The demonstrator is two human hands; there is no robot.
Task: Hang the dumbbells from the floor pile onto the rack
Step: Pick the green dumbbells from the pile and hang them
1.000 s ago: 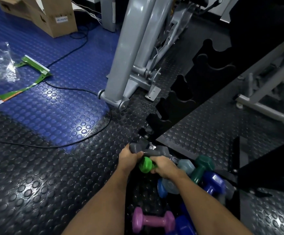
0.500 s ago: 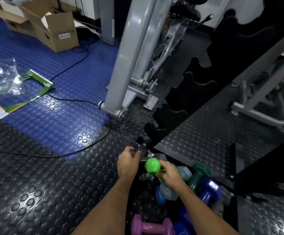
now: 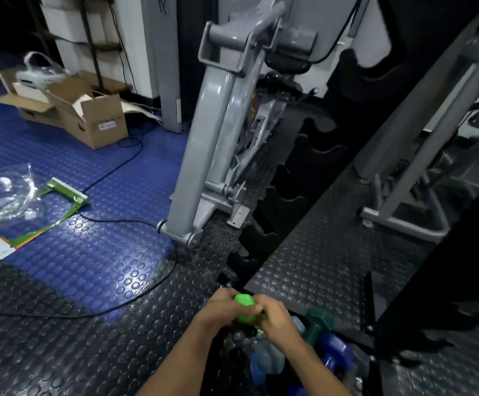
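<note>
Both hands meet low in the view: the left hand (image 3: 218, 311) and the right hand (image 3: 275, 317) each grasp the green dumbbell (image 3: 244, 307), held just above the floor pile. That pile (image 3: 318, 347) of dark green, blue and grey dumbbells lies just right of the hands on the studded floor (image 3: 89, 338). The black notched rack (image 3: 278, 207) rises beyond them, beside a grey machine frame (image 3: 204, 155).

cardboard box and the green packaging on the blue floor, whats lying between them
In the head view, only a black cable crosses the bare blue floor between the cardboard box and the green packaging.
</note>
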